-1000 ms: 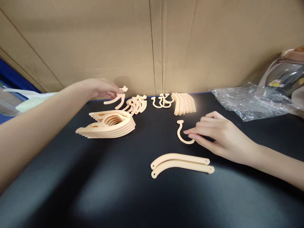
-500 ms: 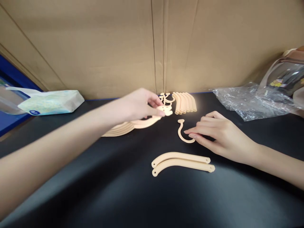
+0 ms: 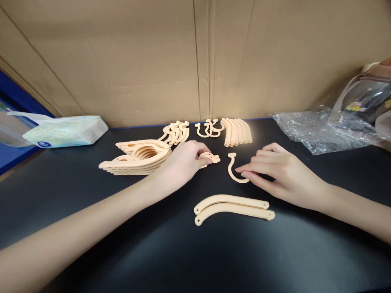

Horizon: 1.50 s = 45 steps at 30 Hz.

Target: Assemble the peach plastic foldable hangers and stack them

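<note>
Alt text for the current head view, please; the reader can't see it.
A person's left hand pinches a beige piece over a black tabletop, and the right hand is at one end of a beige hook. Two curved bars lie nearer the viewer; stacked beige frames sit left.

Left hand [image 3: 185,163] pinches a cream eared hanger piece [image 3: 211,156], low over black tabletop [image 3: 152,248]; right hand [image 3: 276,176] lies opposite, thumb and forefinger at the curved end of a loose hook [image 3: 230,171]; nearer, two curved hanger arms [image 3: 232,203] side by side; left, a hanger stack [image 3: 137,167]; behind, forked pieces [image 3: 182,134], more hooks [image 3: 215,129], a row of arms [image 3: 236,132]; tissue pack [image 3: 70,131] far left; crumpled clear plastic [image 3: 317,129] right; cardboard [image 3: 137,61] backs everything.
</note>
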{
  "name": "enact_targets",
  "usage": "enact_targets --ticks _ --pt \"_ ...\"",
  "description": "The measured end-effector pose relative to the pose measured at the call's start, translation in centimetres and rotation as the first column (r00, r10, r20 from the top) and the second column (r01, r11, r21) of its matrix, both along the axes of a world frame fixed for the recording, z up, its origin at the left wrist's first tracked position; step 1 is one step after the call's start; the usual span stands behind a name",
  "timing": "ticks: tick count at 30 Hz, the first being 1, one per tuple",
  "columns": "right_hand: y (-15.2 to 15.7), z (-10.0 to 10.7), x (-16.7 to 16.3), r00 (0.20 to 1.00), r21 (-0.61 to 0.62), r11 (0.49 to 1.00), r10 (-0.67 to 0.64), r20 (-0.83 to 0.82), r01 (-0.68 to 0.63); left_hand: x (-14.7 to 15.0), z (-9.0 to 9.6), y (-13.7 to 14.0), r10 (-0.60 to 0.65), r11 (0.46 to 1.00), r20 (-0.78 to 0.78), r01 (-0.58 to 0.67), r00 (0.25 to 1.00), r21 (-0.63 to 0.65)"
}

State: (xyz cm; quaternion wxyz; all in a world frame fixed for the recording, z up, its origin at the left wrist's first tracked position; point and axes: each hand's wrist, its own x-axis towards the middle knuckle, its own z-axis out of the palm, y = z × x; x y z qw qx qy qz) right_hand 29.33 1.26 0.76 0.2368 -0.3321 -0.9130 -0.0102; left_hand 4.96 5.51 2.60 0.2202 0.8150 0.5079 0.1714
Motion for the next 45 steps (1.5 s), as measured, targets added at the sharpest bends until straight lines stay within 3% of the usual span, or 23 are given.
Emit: enact_targets --ticks 9,19,23,28,34,39,45 --pt "0.0 0.1 -0.1 1.0 0.004 1.0 -0.005 0.0 0.005 0.2 -0.4 -0.4 -0.007 0.986 -0.101 0.023 0.995 0.163" --pt "-0.1 0.2 0.0 1.0 0.0 1.0 -0.017 -0.003 0.017 -0.8 2.3 -2.2 0.065 0.95 -0.179 -0.006 0.982 0.312" --pt "-0.1 0.3 -0.1 1.0 -0.001 1.0 -0.018 -0.002 0.018 -1.9 2.4 -3.8 0.022 0.928 -0.131 0.029 0.991 0.371" --pt "-0.1 0.2 -0.1 1.0 0.002 1.0 -0.015 0.003 0.015 -3.4 0.7 -5.4 -0.175 0.931 -0.084 0.192 0.981 0.311" --pt "0.1 0.3 -0.1 1.0 0.022 1.0 -0.014 0.002 0.014 -4.6 -0.8 -6.1 -0.404 0.9 -0.095 0.414 0.91 0.135" --pt "0.3 0.2 -0.2 0.999 -0.003 0.999 -0.042 0.022 0.042 -5.0 -1.3 -6.0 -0.486 0.859 -0.171 0.505 0.857 0.088" --pt "0.7 -0.4 0.1 0.974 0.0 0.979 -0.201 0.102 0.202 -4.9 -1.0 -6.1 -0.499 0.853 -0.191 0.518 0.845 0.06"
